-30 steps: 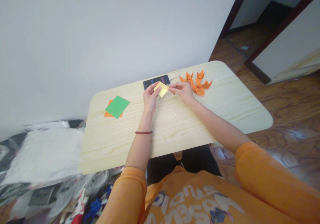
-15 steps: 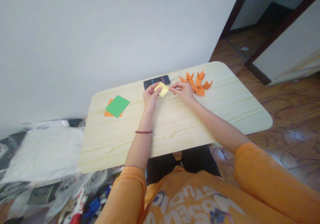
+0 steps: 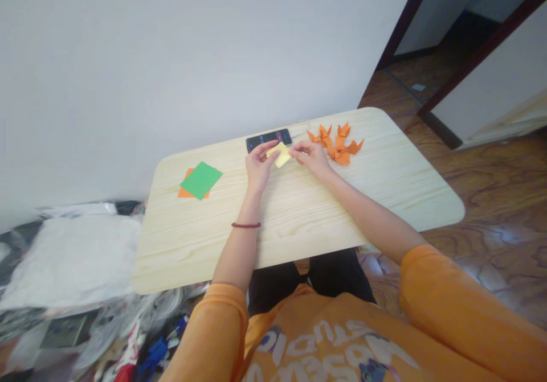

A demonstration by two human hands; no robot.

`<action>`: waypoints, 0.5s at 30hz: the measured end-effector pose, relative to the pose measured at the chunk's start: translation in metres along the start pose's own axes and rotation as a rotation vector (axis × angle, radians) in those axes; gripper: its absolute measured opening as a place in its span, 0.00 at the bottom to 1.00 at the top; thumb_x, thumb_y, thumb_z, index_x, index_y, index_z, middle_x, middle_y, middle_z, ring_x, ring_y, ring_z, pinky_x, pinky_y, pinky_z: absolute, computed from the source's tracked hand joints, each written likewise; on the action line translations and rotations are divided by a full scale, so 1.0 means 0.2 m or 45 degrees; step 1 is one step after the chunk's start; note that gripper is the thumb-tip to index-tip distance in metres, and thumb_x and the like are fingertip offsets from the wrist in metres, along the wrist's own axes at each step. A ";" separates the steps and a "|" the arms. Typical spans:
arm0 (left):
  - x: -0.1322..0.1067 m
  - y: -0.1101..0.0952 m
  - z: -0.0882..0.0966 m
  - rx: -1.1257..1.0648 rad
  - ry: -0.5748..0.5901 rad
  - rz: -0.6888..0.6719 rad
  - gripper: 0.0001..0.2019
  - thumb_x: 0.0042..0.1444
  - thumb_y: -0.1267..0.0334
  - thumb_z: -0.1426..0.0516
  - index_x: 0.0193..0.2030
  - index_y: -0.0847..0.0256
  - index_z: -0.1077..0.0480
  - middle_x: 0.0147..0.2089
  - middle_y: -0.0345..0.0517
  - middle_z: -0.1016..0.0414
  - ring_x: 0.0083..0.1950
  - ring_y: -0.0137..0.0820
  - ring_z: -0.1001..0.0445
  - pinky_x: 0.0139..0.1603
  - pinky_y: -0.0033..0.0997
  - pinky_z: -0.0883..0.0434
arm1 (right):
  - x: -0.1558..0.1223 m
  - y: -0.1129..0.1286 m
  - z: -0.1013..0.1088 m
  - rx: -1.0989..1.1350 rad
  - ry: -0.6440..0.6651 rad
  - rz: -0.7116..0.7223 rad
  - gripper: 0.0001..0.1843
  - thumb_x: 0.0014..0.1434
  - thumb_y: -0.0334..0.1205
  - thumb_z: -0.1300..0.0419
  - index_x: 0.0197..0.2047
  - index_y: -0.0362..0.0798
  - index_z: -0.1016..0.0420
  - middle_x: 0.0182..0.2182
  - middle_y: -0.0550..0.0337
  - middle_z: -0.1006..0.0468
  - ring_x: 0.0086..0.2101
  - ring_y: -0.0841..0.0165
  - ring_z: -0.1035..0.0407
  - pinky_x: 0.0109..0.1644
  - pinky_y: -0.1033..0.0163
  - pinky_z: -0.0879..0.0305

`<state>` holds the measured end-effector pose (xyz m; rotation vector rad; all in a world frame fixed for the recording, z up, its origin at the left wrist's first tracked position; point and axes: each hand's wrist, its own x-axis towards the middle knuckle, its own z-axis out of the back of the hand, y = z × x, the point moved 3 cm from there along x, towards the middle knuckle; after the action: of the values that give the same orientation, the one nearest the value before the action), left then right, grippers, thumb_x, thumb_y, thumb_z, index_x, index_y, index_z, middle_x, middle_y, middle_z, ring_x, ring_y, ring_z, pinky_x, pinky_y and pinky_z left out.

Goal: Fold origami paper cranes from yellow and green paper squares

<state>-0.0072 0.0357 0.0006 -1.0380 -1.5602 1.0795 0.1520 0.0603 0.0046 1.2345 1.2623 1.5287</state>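
A small yellow piece of folded paper is held up between my hands over the middle of the table. My left hand pinches its left side, the thumb lying on the near face. At its right corner, the fingertips of my right hand are closed on the edge. Fine creases in the paper are too small to make out. Just right of my right hand lie several orange origami cranes. A dark phone lies behind my left hand, partly covered by it.
On the table's left part, a green paper square overlaps an orange one. A white cable runs from the phone. The pale wooden table stands against a white wall. Assorted belongings and a white cloth are at the left.
The yellow paper has turned slightly and its face looks flatter, with the right-hand fingers still at its right corner. Both hands stay almost in place; the view has shifted a little.
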 end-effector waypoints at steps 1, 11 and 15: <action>0.00 0.00 0.00 0.009 0.008 0.001 0.19 0.42 0.57 0.32 0.41 0.60 0.25 0.45 0.51 0.20 0.45 0.36 0.22 0.49 0.39 0.26 | 0.00 0.01 0.00 -0.020 -0.009 0.006 0.15 0.46 0.50 0.34 0.25 0.46 0.28 0.21 0.64 0.31 0.23 0.74 0.41 0.28 0.65 0.44; -0.04 -0.03 -0.06 0.083 0.114 0.054 0.23 0.43 0.62 0.33 0.48 0.59 0.27 0.38 0.48 0.20 0.40 0.36 0.21 0.45 0.39 0.25 | 0.00 0.00 -0.01 0.083 -0.093 -0.013 0.19 0.39 0.52 0.31 0.24 0.46 0.28 0.21 0.64 0.31 0.25 0.74 0.39 0.29 0.66 0.42; -0.03 -0.02 -0.03 0.058 0.009 0.025 0.23 0.41 0.61 0.32 0.47 0.59 0.28 0.36 0.46 0.20 0.37 0.33 0.21 0.45 0.36 0.26 | 0.00 0.00 -0.01 0.149 -0.066 -0.068 0.22 0.38 0.55 0.30 0.24 0.46 0.30 0.18 0.66 0.34 0.21 0.76 0.43 0.25 0.67 0.47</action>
<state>-0.0006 0.0304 0.0052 -1.0274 -1.5157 1.1187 0.1500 0.0605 0.0049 1.2955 1.3561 1.3931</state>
